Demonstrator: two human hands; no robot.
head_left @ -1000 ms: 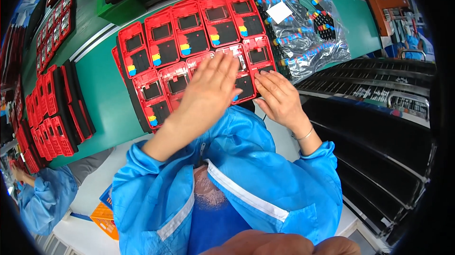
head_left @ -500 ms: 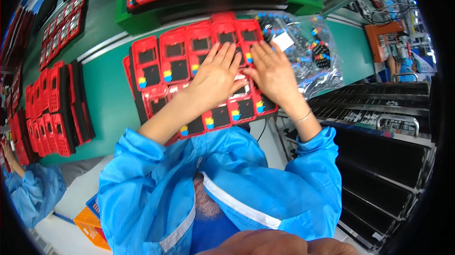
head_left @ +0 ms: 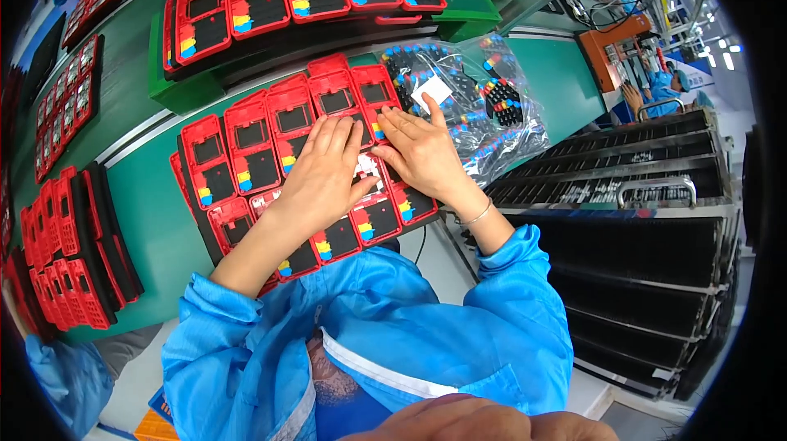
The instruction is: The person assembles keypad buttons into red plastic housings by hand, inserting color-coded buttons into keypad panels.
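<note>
A black tray (head_left: 190, 195) on the green bench holds two rows of red handset shells (head_left: 246, 146) with black keypads and coloured keys. My left hand (head_left: 324, 177) lies flat, palm down, over the shells in the middle of the tray. My right hand (head_left: 420, 154) lies flat beside it, fingers spread, pressing on the shells at the tray's right part. The two hands touch at the thumbs. Neither hand grips anything. What lies under the palms is hidden.
Clear bags of black keypads with coloured keys (head_left: 484, 97) lie right of the tray. A raised green shelf (head_left: 176, 88) behind carries more red shells. Stacks of red shells (head_left: 70, 261) stand at the left. Black trays (head_left: 639, 187) fill a rack on the right. Another person (head_left: 656, 88) works far right.
The view has tilted so the tray sits lower in the picture. Both hands stayed flat on the shells and shifted slightly toward the tray's right part.
</note>
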